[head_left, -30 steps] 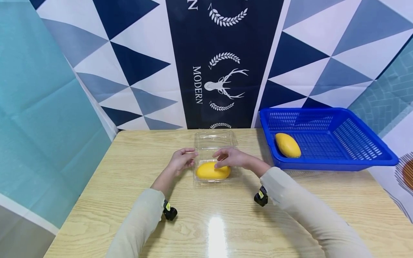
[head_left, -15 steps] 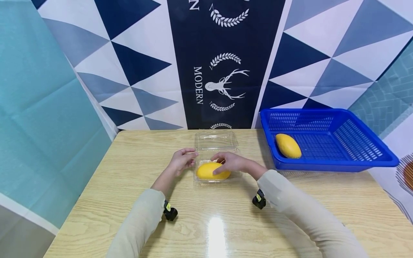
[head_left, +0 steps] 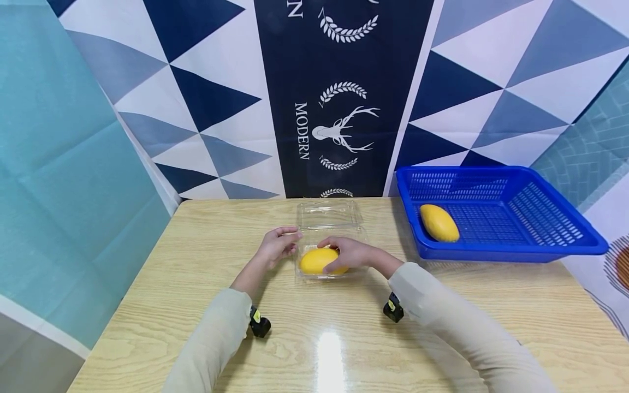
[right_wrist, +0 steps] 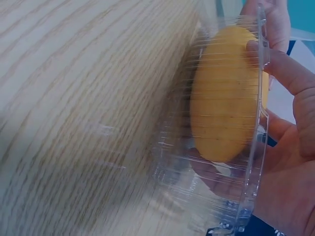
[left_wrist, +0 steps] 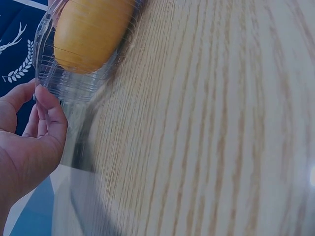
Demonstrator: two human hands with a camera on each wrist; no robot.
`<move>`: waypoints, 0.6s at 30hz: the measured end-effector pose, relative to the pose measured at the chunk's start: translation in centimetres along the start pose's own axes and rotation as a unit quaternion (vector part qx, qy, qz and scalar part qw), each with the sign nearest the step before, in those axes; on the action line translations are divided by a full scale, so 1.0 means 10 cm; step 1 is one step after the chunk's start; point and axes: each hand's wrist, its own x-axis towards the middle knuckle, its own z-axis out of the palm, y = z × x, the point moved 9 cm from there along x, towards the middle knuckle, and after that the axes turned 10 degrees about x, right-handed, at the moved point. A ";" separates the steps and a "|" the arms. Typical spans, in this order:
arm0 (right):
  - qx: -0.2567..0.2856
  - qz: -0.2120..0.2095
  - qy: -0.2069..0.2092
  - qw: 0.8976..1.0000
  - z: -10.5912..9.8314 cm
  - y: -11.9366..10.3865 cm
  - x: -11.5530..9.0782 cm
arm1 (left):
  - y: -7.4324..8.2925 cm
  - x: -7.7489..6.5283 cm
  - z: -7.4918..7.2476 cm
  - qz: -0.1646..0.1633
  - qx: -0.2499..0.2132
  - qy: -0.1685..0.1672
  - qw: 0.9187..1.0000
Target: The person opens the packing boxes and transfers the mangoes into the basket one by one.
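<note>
A clear plastic clamshell box (head_left: pixel 330 214) sits near the table's far edge, its lid folded back. In its base lies a yellow mango (head_left: pixel 314 261), seen through the ribbed wall in both wrist views. My left hand (head_left: pixel 278 246) pinches the box's left rim between thumb and fingers; in the left wrist view the fingertips (left_wrist: pixel 44 96) close on that edge. My right hand (head_left: pixel 352 254) reaches over the right side of the box and grips the mango, thumb on the near side and fingers on the far side. In the right wrist view the thumb (right_wrist: pixel 280 66) overlaps the rim.
A blue plastic basket (head_left: pixel 491 251) stands at the table's back right, with a second mango (head_left: pixel 439 222) lying in its left part. Behind the wooden table (head_left: pixel 196 262) hangs a patterned cloth (head_left: pixel 221 109). A teal cloth (head_left: pixel 73 164) hangs at the left.
My right hand has come down and slightly left, its thumb and fingers settling round the mango in the box. The left hand has kept its place at the rim.
</note>
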 end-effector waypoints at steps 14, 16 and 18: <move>-0.021 -0.003 -0.029 0.999 0.09 -0.04 0.02 | 0.00 0.00 0.02 -0.002 0.004 -0.003 1.000; -0.021 0.001 -0.030 0.999 0.10 -0.03 0.02 | 0.00 0.00 0.02 -0.001 0.005 -0.004 1.000; -0.020 0.002 -0.031 0.999 0.10 -0.03 0.02 | 0.00 0.00 0.02 -0.001 0.004 -0.002 1.000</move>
